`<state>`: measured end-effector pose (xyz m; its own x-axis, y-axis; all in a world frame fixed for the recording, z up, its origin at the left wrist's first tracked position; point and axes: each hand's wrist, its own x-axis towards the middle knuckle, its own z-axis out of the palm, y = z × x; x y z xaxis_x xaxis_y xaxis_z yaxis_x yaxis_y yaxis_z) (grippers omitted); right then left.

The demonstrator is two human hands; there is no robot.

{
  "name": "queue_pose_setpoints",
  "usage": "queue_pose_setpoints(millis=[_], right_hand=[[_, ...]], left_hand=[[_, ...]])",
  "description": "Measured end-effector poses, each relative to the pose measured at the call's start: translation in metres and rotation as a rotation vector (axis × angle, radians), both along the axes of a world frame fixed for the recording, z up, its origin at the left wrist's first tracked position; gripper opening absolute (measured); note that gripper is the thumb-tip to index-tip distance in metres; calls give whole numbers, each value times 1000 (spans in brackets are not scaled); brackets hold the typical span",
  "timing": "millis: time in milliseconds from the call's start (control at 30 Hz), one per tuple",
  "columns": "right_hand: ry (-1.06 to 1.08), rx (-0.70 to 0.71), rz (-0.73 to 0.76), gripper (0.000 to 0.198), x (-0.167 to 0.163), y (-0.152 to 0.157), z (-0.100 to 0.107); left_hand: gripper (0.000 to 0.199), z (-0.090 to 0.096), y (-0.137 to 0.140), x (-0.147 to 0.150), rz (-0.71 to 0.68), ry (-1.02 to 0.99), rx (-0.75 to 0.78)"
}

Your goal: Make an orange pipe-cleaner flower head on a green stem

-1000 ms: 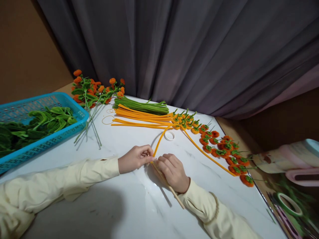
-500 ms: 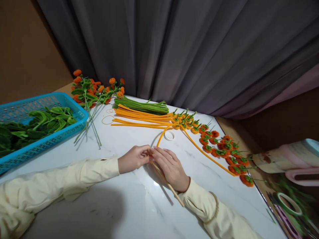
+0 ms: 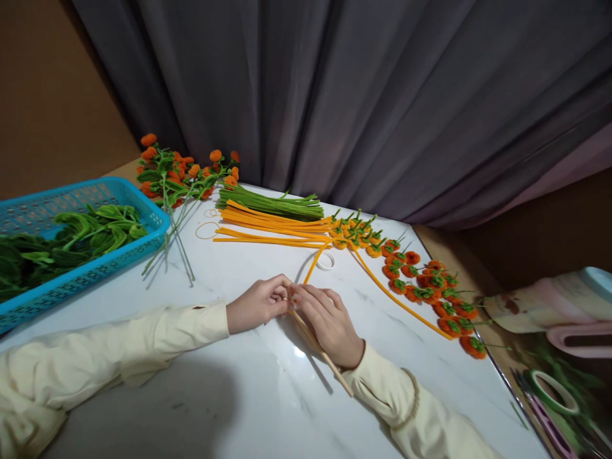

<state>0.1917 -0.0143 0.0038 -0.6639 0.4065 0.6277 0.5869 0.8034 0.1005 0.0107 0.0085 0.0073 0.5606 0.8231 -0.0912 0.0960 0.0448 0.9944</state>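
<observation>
My left hand (image 3: 261, 303) is closed in a pinch, its fingertips meeting those of the right at the near end of an orange pipe cleaner (image 3: 313, 261). A thin wooden stick (image 3: 329, 364) slants from under my right hand (image 3: 332, 322) toward the right cuff. The right fingers lie bent over the stick's upper end, and the thumb is hidden. From between the hands the pipe cleaner arches up and away, then runs down right along the table. Where it meets the stick is covered by my fingers. Just beyond the hands lies a small white ring (image 3: 326, 261).
Bundles of orange pipe cleaners (image 3: 272, 220) and green pipe cleaners (image 3: 272, 203) lie at the back. Fuzzy orange flower heads (image 3: 433, 280) spread to the right. A blue basket (image 3: 95, 261) of green leaves and stemmed orange flowers (image 3: 174, 169) stand left. Green tape (image 3: 554, 392) sits far right.
The fingertips have shifted very slightly, and the standing part of the pipe cleaner has tilted a little to the right. Everything else stays in place.
</observation>
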Motion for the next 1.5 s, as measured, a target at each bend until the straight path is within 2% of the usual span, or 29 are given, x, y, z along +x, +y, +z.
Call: queue_pose_setpoints(millis=[300,967,1500], right_hand=[[19,-1,17,23,-1,-1,5],[13,-11,11,21,0,-1,0],[34,-8,68,20,-2,-1,6]], left_hand=[[17,2,0,0,14,23,-15],[12,5,-1,-1,-2,46,24],[11,3,-1,-1,-10,15,19]])
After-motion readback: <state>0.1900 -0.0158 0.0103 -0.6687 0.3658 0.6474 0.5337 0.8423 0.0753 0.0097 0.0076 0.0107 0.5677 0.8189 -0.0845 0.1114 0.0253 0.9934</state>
